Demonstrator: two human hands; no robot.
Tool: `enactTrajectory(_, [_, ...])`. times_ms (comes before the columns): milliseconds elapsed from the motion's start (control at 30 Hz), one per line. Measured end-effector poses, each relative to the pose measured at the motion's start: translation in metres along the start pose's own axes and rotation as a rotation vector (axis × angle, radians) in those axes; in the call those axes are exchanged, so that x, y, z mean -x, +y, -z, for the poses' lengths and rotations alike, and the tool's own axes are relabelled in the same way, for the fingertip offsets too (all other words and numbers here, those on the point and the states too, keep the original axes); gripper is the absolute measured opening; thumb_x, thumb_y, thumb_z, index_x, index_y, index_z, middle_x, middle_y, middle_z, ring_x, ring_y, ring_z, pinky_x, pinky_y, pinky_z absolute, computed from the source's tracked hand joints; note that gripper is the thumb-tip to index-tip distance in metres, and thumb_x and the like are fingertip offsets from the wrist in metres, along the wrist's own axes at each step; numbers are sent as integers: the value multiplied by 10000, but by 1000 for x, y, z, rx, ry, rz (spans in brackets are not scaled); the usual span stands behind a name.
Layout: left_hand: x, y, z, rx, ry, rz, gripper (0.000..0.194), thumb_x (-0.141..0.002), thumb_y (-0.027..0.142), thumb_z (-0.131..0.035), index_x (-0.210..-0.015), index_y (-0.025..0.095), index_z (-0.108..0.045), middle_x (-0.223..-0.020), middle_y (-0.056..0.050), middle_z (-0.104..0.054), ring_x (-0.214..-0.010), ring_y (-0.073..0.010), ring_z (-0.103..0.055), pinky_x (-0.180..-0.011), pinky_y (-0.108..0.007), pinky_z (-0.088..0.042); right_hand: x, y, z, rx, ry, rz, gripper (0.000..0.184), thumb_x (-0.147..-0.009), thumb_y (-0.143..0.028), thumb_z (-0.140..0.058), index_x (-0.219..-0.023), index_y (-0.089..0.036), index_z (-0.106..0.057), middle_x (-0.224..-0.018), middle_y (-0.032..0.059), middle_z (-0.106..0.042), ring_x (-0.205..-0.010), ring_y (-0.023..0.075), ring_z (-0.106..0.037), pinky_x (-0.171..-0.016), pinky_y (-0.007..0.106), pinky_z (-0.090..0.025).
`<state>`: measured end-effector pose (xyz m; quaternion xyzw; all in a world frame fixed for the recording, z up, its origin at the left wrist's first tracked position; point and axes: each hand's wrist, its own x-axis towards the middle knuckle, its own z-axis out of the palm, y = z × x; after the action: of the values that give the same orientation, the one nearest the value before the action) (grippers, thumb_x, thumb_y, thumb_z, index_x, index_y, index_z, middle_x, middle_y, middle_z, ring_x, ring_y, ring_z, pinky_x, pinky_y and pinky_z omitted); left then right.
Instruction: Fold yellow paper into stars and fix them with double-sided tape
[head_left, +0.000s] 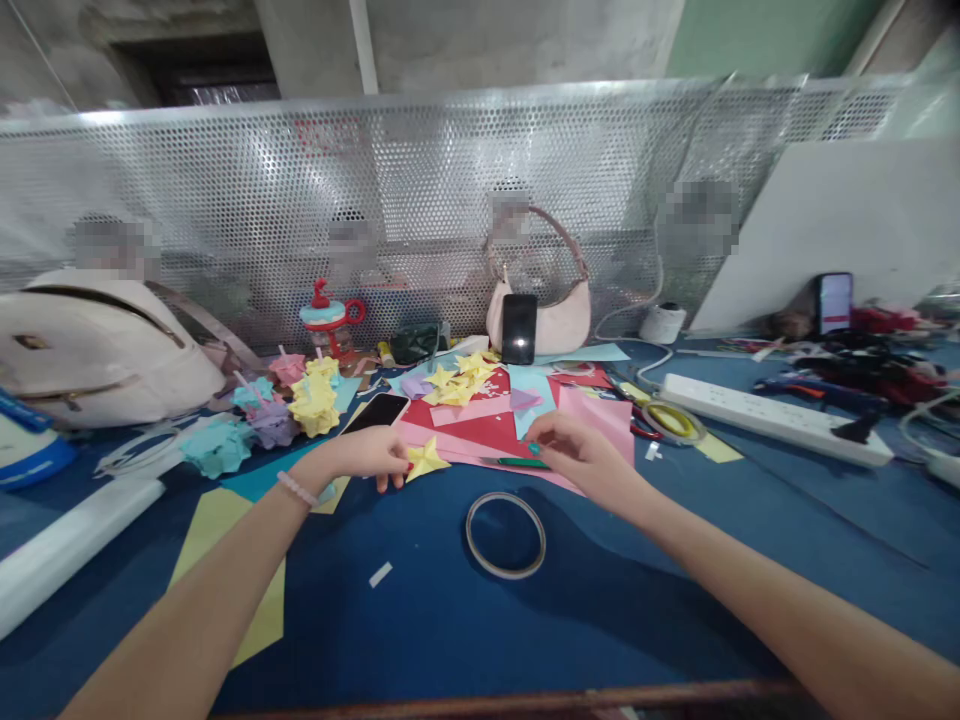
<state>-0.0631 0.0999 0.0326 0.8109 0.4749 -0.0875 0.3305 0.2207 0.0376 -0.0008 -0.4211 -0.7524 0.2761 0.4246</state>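
Observation:
My left hand [381,455] is closed, its fingertips pinching one point of a yellow folded paper star [427,459]. To the right, my right hand [574,452] has its fingers drawn together above a slim green pen-like tool [523,463]. A small teal bit shows at those fingertips, too small to name. Between the hands and nearer to me, a roll of narrow tape [470,535] lies flat on the blue table [420,640]. Beyond the held star, more yellow paper stars [469,375] are piled on pink and red paper sheets [480,432].
A dark phone [377,411] lies behind my left hand. Paper star clusters [217,446] stand at left, near a white backpack [105,350]. A second phone [519,330] leans on a pale handbag [559,315]. At right are a power strip [772,418] and a glue gun [821,395].

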Motion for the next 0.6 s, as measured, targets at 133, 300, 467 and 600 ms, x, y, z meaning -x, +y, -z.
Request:
enactTrajectory(133, [-5, -3, -3, 24, 32, 4, 264, -727, 309, -449, -656, 127, -626, -729, -66, -685, -536, -123, -606, -522, -191, -415, 1, -1, -2, -8, -27, 0, 89, -788, -204, -474, -845, -193, -542, -874, 38, -535, -802, 146, -528, -727, 297, -456])
enactTrajectory(300, [-6, 1, -6, 37, 70, 11, 255, -708, 319, -475, -616, 130, -620, -664, -48, -663, -487, -119, -580, -518, -205, -418, 1, -2, -3, -1, -59, -15, 102, -787, -180, -465, -852, -193, -542, -893, 41, -538, -807, 146, -526, -730, 307, -444])
enactTrajectory(467, [-6, 4, -8, 39, 109, -34, 200, -677, 266, -491, -581, 133, -605, -587, -18, -607, -504, -115, -558, -553, -209, -403, 2, -3, -5, 21, -63, 2, 128, -769, -161, -456, -857, -196, -543, -899, 43, -545, -830, 153, -534, -744, 322, -446])
enactTrajectory(600, [-9, 1, -9, 45, 122, -69, 177, -670, 263, -497, -666, 139, -623, -617, -7, -594, -532, -112, -525, -542, -207, -376, 4, -5, -7, 31, -72, 13, 149, -756, -139, -447, -848, -197, -548, -897, 44, -550, -837, 156, -539, -755, 330, -451])
